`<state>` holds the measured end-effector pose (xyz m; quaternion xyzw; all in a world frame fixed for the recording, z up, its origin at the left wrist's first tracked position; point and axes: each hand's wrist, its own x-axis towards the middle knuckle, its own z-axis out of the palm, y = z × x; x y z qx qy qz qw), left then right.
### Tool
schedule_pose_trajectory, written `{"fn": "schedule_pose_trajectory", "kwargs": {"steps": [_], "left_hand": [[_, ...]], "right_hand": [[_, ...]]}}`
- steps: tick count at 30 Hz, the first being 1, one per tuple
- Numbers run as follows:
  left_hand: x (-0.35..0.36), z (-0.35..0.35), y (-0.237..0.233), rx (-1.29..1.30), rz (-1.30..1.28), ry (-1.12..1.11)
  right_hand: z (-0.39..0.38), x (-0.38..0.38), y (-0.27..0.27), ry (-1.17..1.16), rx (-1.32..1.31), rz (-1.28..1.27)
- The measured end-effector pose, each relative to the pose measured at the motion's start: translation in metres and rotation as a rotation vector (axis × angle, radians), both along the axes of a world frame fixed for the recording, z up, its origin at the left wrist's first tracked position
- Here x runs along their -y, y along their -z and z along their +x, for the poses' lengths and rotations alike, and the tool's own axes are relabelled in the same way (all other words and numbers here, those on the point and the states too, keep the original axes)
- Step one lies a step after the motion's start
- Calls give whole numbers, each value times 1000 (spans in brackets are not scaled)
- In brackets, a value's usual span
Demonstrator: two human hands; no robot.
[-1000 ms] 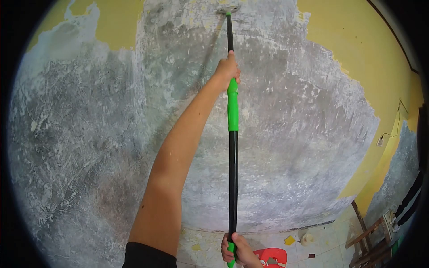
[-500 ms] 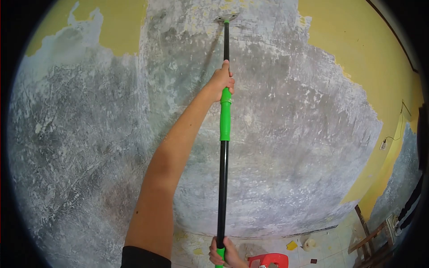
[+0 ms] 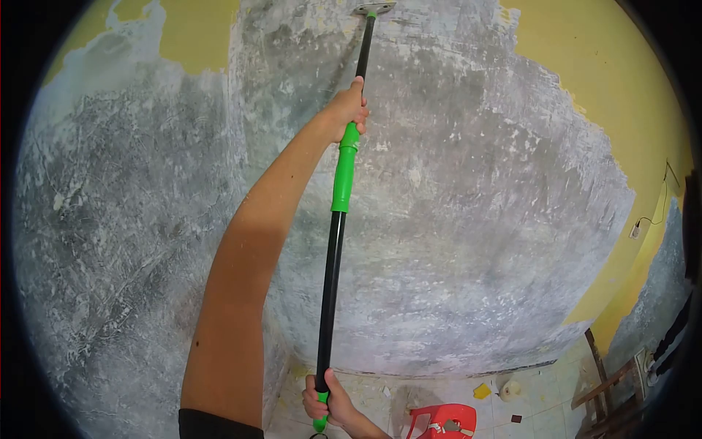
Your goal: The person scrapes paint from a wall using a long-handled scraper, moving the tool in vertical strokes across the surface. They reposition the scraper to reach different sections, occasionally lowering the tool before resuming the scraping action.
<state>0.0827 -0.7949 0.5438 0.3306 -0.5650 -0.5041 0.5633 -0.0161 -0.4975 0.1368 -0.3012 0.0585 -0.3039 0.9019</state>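
A long-handled scraper with a black pole and green grips slants up in front of a patchy wall. Its flat pale head is at the top of the view, by the wall. My left hand wraps round the upper pole just above the long green grip, thumb along the pole. Lower down, my right hand is closed on the pole near its bottom end, at the short green grip.
Yellow paint borders the bare grey wall. A red plastic stool with bits on it stands on the tiled floor. A yellow scrap and a pale roll lie behind it. Wooden pieces and a socket are at right.
The pole's lower end and my right hand have swung left, tilting the pole. My left hand has shifted left and up in view, and the head sits slightly higher in view.
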Motion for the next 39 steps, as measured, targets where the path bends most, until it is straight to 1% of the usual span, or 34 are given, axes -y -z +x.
{"fn": "schedule_pose_trajectory", "kwargs": {"steps": [3,10,16,21,24,27,30,32,34,36,39], "left_hand": [[0,-3,3,5,-18,-30],[10,-20,11,-37,-46,-19],[16,-12,-2,-12,-35,-19],[22,-18,-5,-40,-25,-19],[25,-13,-42,-44,-94,-78],[30,-10,-52,-72,-25,14],[33,-10,-45,-107,-17,49],[36,-13,-32,-102,-41,41],[31,-12,-25,-91,-53,37],[23,-9,-12,-92,-19,41],[17,-4,-12,-76,-5,19]], "right_hand": [[-1,11,6,-34,2,-16],[-34,39,17,28,-66,-38],[-21,50,3,-16,-74,-48],[-29,54,-3,2,-98,-52],[-30,68,-28,1,-109,-87],[-32,74,-43,41,-151,-110],[-38,69,-40,122,-206,-128],[-42,66,-34,164,-210,-141],[-38,62,-18,171,-204,-131],[-31,54,-9,158,-192,-104],[-22,52,-4,80,-157,-47]]}}
